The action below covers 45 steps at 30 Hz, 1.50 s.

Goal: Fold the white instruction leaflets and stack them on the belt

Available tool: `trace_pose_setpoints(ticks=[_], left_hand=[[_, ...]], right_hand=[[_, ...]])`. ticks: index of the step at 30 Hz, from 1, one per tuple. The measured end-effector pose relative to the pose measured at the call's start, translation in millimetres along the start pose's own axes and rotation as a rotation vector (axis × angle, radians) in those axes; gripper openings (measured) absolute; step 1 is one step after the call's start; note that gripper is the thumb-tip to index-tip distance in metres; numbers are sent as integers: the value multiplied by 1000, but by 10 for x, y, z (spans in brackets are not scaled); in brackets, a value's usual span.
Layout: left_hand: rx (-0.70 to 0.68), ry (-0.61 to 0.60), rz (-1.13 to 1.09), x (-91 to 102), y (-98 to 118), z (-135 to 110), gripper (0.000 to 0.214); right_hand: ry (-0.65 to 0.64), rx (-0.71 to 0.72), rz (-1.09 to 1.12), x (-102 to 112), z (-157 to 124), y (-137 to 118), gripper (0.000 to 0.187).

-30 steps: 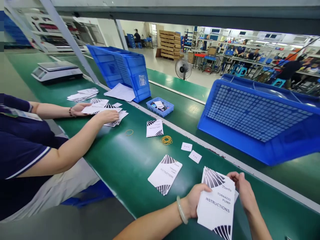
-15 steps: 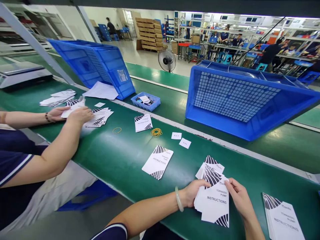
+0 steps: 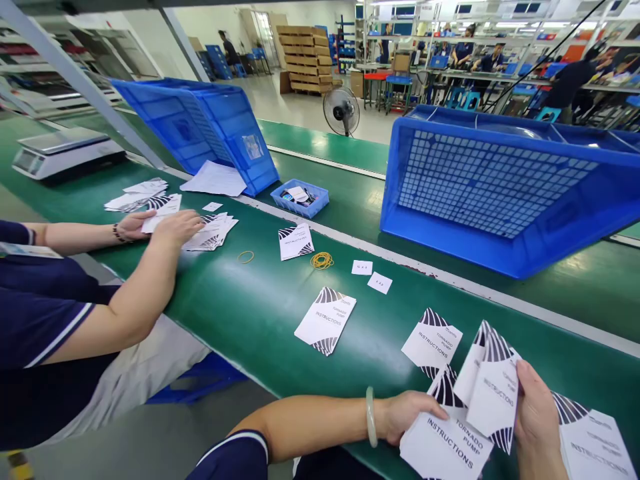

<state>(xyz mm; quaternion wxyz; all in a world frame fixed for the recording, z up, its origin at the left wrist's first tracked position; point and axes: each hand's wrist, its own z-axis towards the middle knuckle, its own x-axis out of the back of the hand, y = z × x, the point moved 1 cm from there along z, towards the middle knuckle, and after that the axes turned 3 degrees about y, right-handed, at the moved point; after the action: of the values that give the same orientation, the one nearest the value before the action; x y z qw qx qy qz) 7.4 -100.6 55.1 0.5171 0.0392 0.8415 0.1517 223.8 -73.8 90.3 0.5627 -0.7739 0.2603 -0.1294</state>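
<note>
Several white leaflets (image 3: 445, 443) marked "Tornado Pump Instructions" are pinched in my left hand (image 3: 413, 417), thumb on top. My right hand (image 3: 539, 410) grips a smaller bunch of the same leaflets (image 3: 495, 397), raised beside the left one and partly overlapping it. Just beyond, a leaflet pile (image 3: 433, 339) lies on the green table (image 3: 260, 320). Another stack (image 3: 597, 443) sits at the far right, partly behind my right hand. Further left on the table is one more stack (image 3: 326, 320).
A co-worker's hands (image 3: 175, 227) handle leaflets at the left. Yellow rubber bands (image 3: 321, 261), small paper slips (image 3: 379, 283) and a small blue basket (image 3: 300, 199) lie along the middle. Large blue crates (image 3: 500, 180) stand tilted behind, and a scale (image 3: 70, 152) is far left.
My right hand has moved right and drawn a bunch of leaflets from the stack in my left hand. The pile behind now shows more fully. The view has shifted slightly.
</note>
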Motion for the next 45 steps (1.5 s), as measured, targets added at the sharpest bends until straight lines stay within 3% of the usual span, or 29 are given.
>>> trace_pose_setpoints(ticks=[6, 12, 17, 22, 28, 34, 38, 41, 45], left_hand=[[69, -76, -12, -109, -58, -82, 50], [-11, 198, -254, -277, 205, -179, 49], [-205, 225, -273, -379, 402, -266, 42], [-222, 413, -120, -333, 428, -281, 29], [-314, 398, -167, -297, 525, -266, 29], [-470, 388, -189, -240, 674, -319, 36], [-561, 443, -193, -168, 887, -453, 41], [-658, 436, -241, -89, 1095, -610, 45], [-789, 425, -283, 15, 1288, -778, 49]], right_hand=[[-34, -40, -49, -121, -101, -52, 26], [-201, 84, -149, -224, -217, -103, 30], [-219, 150, -281, -335, -327, -129, 27], [-216, 218, -376, -393, -394, -160, 26], [-204, 201, -396, -353, -364, -128, 33], [-247, 186, -463, -497, -417, -277, 34], [-74, 259, -404, -534, -375, -518, 32], [67, 238, -268, -531, -293, -594, 34], [7, 205, -348, -560, -152, -387, 42]])
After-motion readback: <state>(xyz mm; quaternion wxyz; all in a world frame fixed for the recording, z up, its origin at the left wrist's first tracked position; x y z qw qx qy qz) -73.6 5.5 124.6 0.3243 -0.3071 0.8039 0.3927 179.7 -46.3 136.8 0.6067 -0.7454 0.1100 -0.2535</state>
